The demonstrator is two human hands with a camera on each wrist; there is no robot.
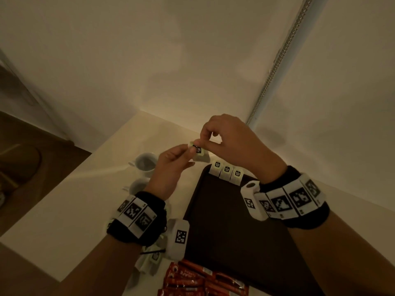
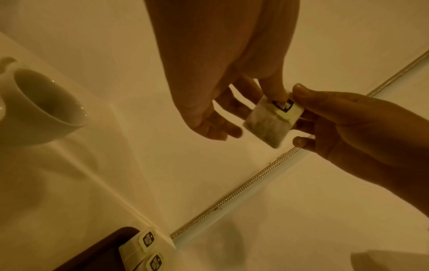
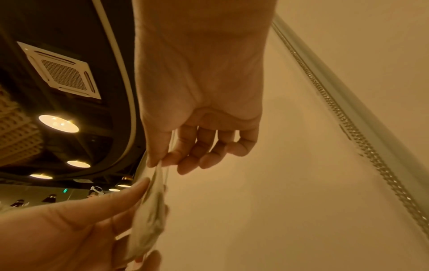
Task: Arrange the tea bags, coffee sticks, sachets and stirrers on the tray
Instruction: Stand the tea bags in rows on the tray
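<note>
A tea bag [image 1: 198, 152] with a black-printed tag is held in the air between both hands, beyond the far left corner of the dark tray [image 1: 224, 221]. My left hand [image 1: 188, 152] pinches its left side. My right hand [image 1: 200, 144] pinches its top from above. In the left wrist view, the tea bag [image 2: 269, 122] hangs between my left hand [image 2: 274, 89] and my right hand [image 2: 308, 117]. In the right wrist view, my right hand [image 3: 160, 161] grips the bag [image 3: 150, 216] by its top, and my left hand [image 3: 134, 190] touches its side. Three tea bags [image 1: 226, 170] stand in a row along the tray's far edge.
Two white cups [image 1: 146, 162] stand on the white table [image 1: 64, 210] left of the tray. Loose tea bags [image 1: 151, 261] lie under my left wrist. Red coffee sticks [image 1: 188, 278] are piled at the tray's near left corner. A wall and a metal-edged strip [image 1: 275, 67] are close behind.
</note>
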